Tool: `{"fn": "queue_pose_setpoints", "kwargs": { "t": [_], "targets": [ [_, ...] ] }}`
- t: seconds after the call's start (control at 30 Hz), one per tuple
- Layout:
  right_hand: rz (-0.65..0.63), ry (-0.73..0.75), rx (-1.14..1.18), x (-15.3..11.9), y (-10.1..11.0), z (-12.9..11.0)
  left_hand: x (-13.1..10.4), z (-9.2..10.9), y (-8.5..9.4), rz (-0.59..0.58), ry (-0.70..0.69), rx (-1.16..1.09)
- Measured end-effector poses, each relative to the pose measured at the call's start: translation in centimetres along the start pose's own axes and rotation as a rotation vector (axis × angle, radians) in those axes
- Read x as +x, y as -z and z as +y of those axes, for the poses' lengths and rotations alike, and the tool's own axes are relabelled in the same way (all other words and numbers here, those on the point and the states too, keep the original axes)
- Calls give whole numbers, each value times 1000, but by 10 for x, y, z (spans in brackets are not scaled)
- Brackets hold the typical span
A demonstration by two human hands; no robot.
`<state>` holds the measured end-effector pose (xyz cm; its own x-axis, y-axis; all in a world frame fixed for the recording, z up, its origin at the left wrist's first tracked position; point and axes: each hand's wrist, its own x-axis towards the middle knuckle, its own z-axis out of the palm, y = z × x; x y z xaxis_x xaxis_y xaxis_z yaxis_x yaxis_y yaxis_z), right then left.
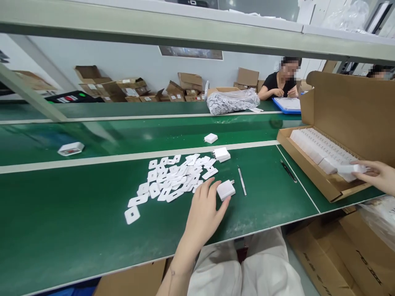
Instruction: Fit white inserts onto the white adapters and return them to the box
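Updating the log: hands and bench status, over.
Left hand on white plug adapter. Right hand holding second adapter at open carton. White pen-like tool, black tweezers lie between hands.

Factory workshop, shown by the green workbench (77, 213)

I see a white, blocky charger (226, 190) near the middle, prongs pointing far right; a second white block (351, 169) sits at the right-hand carton's (308, 172) near end.
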<state>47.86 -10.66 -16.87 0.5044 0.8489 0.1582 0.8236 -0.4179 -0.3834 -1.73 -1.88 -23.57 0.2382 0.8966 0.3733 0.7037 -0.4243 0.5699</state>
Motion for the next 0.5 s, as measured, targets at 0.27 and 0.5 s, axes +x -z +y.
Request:
{"fn": "queue_pose_setpoints", "kwargs": {
  "t": [0.27, 0.5],
  "targets": [
    [-181, 95, -280, 25, -27, -12, 16, -27, -25, -185, 15, 79],
    [-46, 43, -426, 16, -36, -17, -5, -17, -10, -21, 149, -246]
  ]
}}
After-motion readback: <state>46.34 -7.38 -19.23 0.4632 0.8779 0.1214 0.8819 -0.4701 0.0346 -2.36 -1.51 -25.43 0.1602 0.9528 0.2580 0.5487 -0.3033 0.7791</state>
